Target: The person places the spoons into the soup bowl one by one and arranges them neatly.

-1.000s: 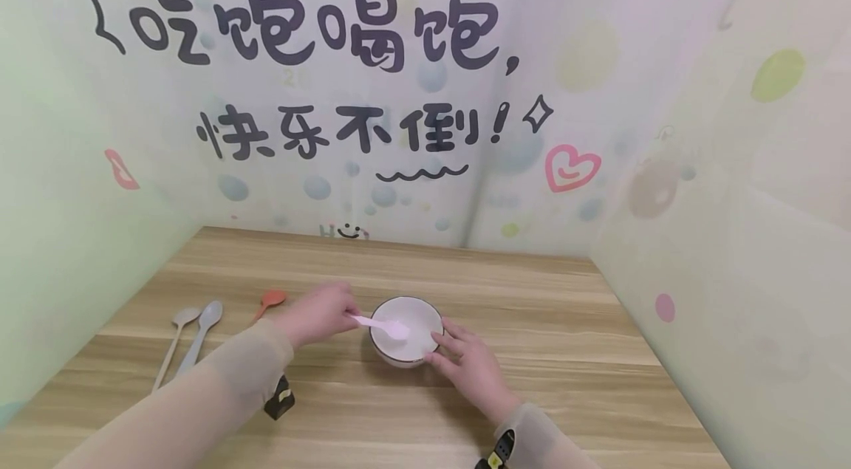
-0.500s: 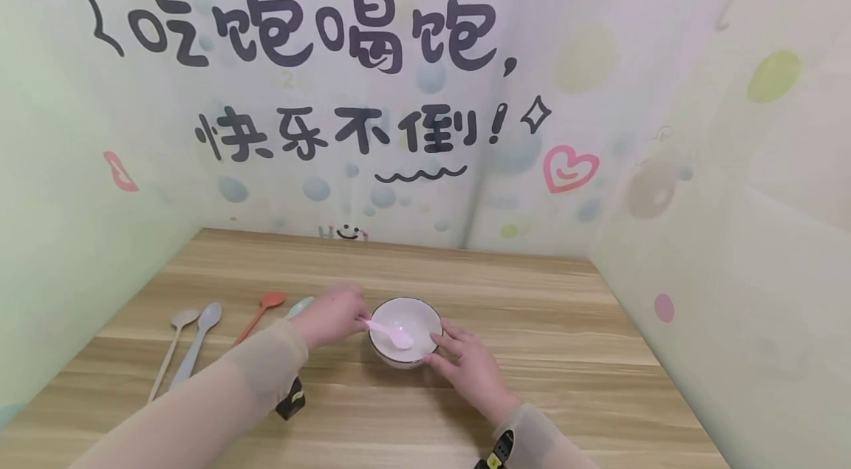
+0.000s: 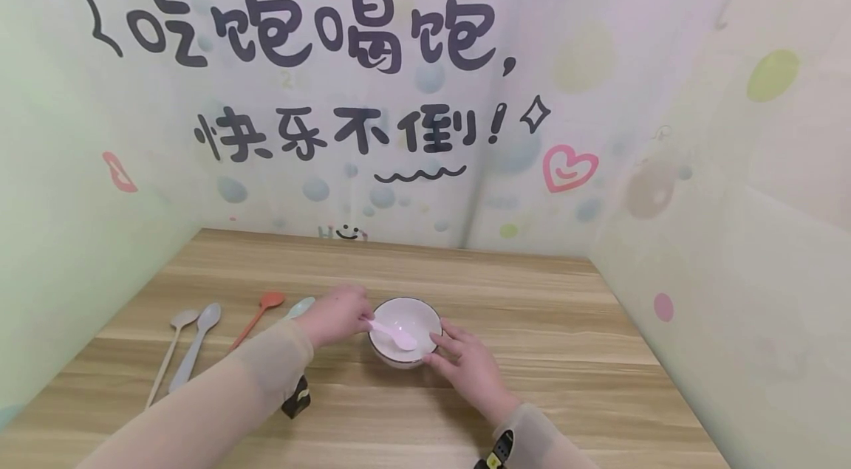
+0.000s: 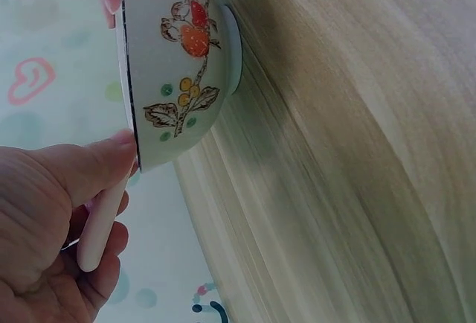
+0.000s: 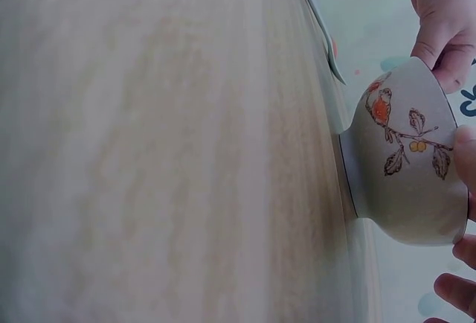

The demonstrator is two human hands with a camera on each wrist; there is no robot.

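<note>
A white bowl (image 3: 407, 364) with a dark rim stands upright on the wooden table; the wrist views show birds and leaves painted on its outside. My left hand (image 3: 337, 315) pinches the handle of a pink spoon (image 3: 400, 339), whose head lies inside the bowl. In the left wrist view the handle's pale end (image 4: 100, 230) sticks out between thumb and fingers, with the thumb tip right at the rim. My right hand (image 3: 475, 371) holds the bowl's right side, thumb and fingers at the rim.
Left of the bowl lie a beige spoon (image 3: 183, 319), a grey-blue spoon (image 3: 208, 317), an orange spoon (image 3: 271, 300) and a mint spoon (image 3: 302, 305). My left sleeve hides parts of them. Printed walls surround the wooden table (image 3: 532, 306) at the back and sides.
My left hand has moved slightly right, taking the pink spoon's head lower and further right in the bowl. The mint spoon has come into sight. My right hand and the bowl stay put.
</note>
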